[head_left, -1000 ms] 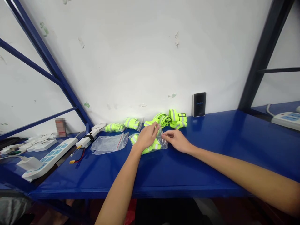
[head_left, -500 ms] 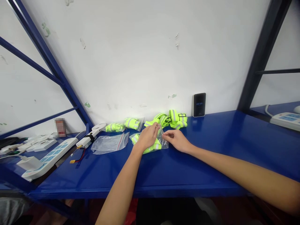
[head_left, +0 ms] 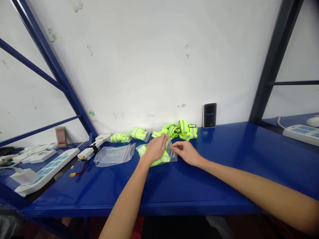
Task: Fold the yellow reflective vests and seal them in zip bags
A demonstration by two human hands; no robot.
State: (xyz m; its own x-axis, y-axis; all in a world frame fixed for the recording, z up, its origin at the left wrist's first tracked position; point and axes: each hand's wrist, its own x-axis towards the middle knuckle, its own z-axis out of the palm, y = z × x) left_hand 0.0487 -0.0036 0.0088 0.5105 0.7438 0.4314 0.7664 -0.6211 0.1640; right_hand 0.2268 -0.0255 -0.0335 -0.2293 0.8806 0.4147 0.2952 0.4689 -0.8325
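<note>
Left hand [head_left: 156, 149] lies back-up over a clear bag [head_left: 173, 155] holding a folded neon strap [head_left: 159, 162], its fingers close together; whether they pinch the film or only press it, cannot tell. Right hand [head_left: 188, 153], at 3 o'clock of the bag, has thumb and index tips drawn together on the bag's right-hand edge, apparently pinching film. The bag rests on the blue table [head_left: 211, 189], straight ahead of the wearer.

Step in hand, as judged: fingertip work at the edge of a filled bag, perhaps its mouth. Next move would call for a steady left hand and a light, exact pinch along that edge — thin film may slip or crease.

Taking the same bag as clock centre: flat clear bags [head_left: 109, 156] at 9 o'clock, one showing a red line. Farther back, one bagged strap [head_left: 139, 133] at 11 and a second bagged strap [head_left: 120, 137] at 10. Loose neon straps [head_left: 188, 130] sit toward 1 to 2, a dark-screened device [head_left: 209, 115] beyond at 2, by the wall.

Obscured: left fingertips and palm side, strap beneath them — also the seal, too small to make out. Both forearms run out of frame.
</note>
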